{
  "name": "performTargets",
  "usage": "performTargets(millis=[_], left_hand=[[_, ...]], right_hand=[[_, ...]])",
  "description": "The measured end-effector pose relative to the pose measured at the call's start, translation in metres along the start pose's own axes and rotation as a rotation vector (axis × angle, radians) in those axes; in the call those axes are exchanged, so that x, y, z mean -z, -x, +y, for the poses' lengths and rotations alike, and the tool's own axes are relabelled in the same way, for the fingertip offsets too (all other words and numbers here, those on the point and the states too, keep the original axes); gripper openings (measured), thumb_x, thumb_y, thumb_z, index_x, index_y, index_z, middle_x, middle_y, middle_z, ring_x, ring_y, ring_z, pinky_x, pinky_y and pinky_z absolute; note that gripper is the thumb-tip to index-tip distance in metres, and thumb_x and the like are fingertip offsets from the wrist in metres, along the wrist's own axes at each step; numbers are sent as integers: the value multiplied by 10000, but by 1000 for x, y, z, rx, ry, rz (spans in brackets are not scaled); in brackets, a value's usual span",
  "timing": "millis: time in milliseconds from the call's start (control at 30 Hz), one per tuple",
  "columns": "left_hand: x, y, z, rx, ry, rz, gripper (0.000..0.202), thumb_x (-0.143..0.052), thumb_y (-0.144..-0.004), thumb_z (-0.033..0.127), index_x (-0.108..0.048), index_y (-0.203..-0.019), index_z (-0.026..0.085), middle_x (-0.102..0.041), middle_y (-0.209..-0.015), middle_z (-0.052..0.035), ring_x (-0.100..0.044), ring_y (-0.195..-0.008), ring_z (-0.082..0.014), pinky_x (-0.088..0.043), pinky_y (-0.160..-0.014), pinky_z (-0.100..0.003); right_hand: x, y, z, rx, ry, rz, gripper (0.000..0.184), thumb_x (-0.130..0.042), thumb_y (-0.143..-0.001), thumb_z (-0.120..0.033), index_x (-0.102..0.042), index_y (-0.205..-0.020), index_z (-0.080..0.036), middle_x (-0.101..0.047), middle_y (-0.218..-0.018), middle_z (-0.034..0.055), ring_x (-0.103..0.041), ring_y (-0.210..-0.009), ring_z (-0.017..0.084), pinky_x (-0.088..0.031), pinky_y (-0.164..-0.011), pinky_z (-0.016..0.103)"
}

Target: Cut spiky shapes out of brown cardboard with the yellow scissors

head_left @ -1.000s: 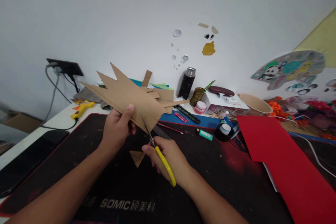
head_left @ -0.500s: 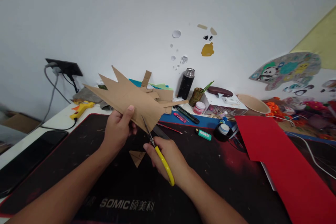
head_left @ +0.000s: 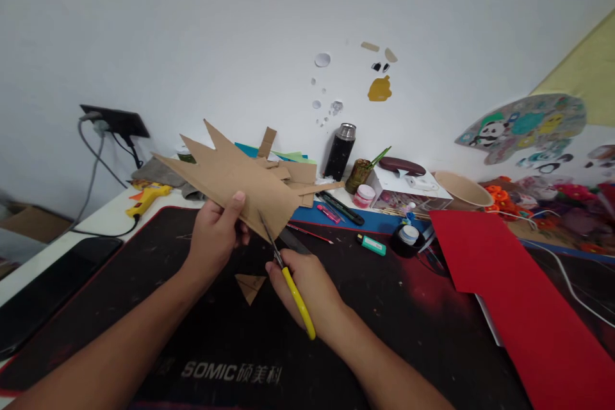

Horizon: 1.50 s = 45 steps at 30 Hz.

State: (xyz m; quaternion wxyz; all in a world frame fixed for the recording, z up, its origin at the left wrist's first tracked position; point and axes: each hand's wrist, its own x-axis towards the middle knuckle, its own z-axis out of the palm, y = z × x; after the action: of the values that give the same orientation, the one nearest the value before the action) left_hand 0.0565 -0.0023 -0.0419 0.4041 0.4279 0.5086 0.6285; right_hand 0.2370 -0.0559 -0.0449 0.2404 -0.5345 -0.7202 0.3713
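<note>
A brown cardboard piece (head_left: 235, 173) with pointed spikes along its left end is held up over the desk mat. My left hand (head_left: 217, 229) pinches its lower edge, thumb on top and fingers beneath. Yellow-handled scissors (head_left: 298, 301) are gripped in my right hand (head_left: 307, 291), whose fingers are partly hidden behind the handle. Their blades lie at the lower right edge of the cardboard, one blade visible across its face. Below, a small triangular cardboard scrap (head_left: 250, 287) rests on the dark mat (head_left: 375, 346).
Cardboard strips (head_left: 300, 174) lie behind the held piece. A yellow glue gun (head_left: 147, 198) and a phone (head_left: 57, 288) are at left. Along the back stand a black thermos (head_left: 341, 152) and a pink-and-white jar (head_left: 364, 196). A green lighter (head_left: 372, 245) and red sheet (head_left: 523, 307) lie right.
Both hands, the cardboard and the scissors keep nearly the same place. The scissors' handle has shifted very slightly left, and the whole view has moved a little.
</note>
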Motion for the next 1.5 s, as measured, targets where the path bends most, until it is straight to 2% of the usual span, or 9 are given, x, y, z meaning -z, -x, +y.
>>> performTargets(millis=[167,367,533,633,800,933,1067,1233,1500], left_hand=[[-1,0,2,2,-3,12,363,-701,-980,484,-553,-736,261,-545,-476,39,-509,-338,-145,-353,-319,-244],[-1,2,8,-9,3,9,358,-704,-971,463,-562,-727,242,-541,-478,52,-509,-337,-133,-385,-328,-234],[0,3,13,-25,18,21,329,-708,-963,440,-549,-748,248,-522,-472,67,-501,-331,-138,-391,-320,-237],[0,3,15,-29,15,27,317,-709,-967,434,-557,-762,247,-526,-476,67,-502,-331,-138,-391,-319,-238],[1,3,17,-41,3,9,341,-705,-981,427,-559,-736,241,-534,-474,59,-499,-331,-131,-394,-327,-235],[3,2,19,-66,-34,-16,349,-699,-989,426,-563,-724,244,-541,-473,53,-501,-336,-132,-397,-325,-234],[5,2,20,-60,-38,-18,344,-701,-985,424,-565,-725,244,-535,-469,55,-491,-327,-129,-390,-315,-232],[6,1,19,-60,-29,-6,335,-706,-985,446,-571,-755,242,-550,-481,53,-505,-335,-131,-392,-322,-232],[4,0,21,-64,-15,31,339,-698,-977,449,-551,-742,254,-531,-463,54,-479,-325,-130,-368,-311,-237]], right_hand=[[2,1,5,63,-50,-14,331,-664,-1011,-266,-502,-727,-213,-528,-645,-32,-509,-604,127,-311,-580,245],[7,4,11,4,-207,-159,290,-663,-1052,-472,-619,-899,-229,-634,-632,-34,-579,-467,128,-354,-494,227],[10,6,6,0,-250,-172,266,-782,-985,-479,-704,-945,-228,-736,-769,1,-663,-647,151,-398,-558,221],[17,8,-1,4,-267,-221,282,-835,-947,-471,-701,-940,-223,-699,-750,-24,-602,-629,137,-378,-556,225],[25,8,-5,-25,-340,-272,439,-993,-780,-481,-704,-977,-216,-638,-728,-68,-554,-627,120,-392,-573,223],[22,7,-2,-18,-381,-285,458,-942,-819,-559,-688,-968,-209,-682,-763,-41,-609,-646,126,-429,-583,217],[17,8,-3,-90,-499,-351,493,-836,-881,-656,-643,-976,-212,-727,-816,-11,-623,-536,115,-435,-477,207],[16,8,-5,-88,-528,-325,456,-860,-876,-602,-639,-976,-215,-693,-768,-32,-549,-507,91,-417,-451,185],[20,9,-2,-6,-446,-296,574,-921,-802,-661,-668,-1060,-215,-696,-820,-27,-568,-573,101,-455,-546,206]])
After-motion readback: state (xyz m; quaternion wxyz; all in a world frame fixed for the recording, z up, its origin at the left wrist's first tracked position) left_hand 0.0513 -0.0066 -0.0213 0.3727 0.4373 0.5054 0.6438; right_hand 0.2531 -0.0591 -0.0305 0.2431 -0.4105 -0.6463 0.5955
